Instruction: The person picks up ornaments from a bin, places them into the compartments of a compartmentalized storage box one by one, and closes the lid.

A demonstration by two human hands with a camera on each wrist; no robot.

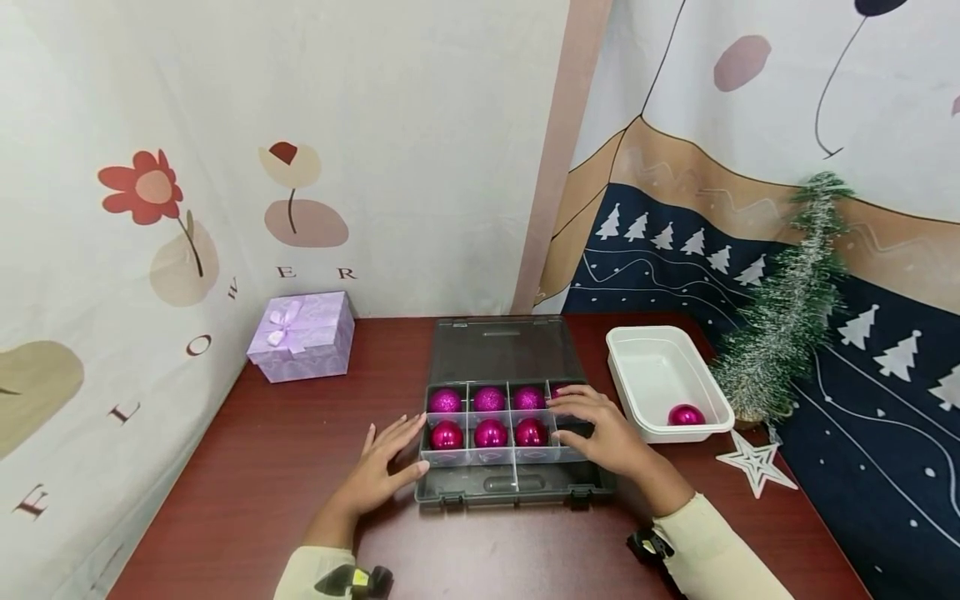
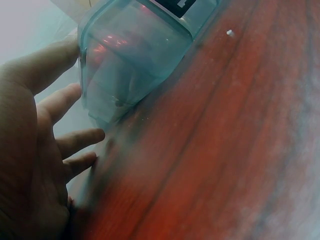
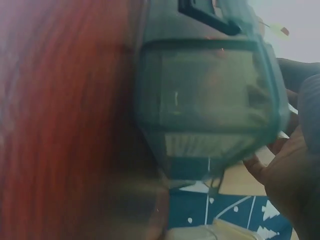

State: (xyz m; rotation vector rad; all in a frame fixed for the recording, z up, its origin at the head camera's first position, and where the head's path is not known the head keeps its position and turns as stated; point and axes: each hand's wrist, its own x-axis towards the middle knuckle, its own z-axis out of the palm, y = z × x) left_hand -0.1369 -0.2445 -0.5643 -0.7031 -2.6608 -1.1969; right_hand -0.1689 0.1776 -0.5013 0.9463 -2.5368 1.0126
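A dark translucent compartment box (image 1: 517,479) lies on the table, its lid (image 1: 502,350) folded back. Glittery magenta balls (image 1: 489,399) sit in the rear row and shiny ones (image 1: 491,434) in the row before it. Against the box's left side rest the fingertips and thumb of my left hand (image 1: 385,464), its fingers spread. My right hand (image 1: 609,433) reaches over the right-hand compartments, fingers slightly bent and thumb apart. Its fingers partly cover another magenta ball (image 1: 557,389) in the rear right compartment; whether they touch it is unclear. Both wrist views show the box's walls close up.
To the right stands a white tub (image 1: 645,375) with one shiny magenta ball (image 1: 686,415) inside. Beyond it are a small tinsel tree (image 1: 795,308) and a white star (image 1: 756,463). A lilac gift box (image 1: 303,336) stands at the back left.
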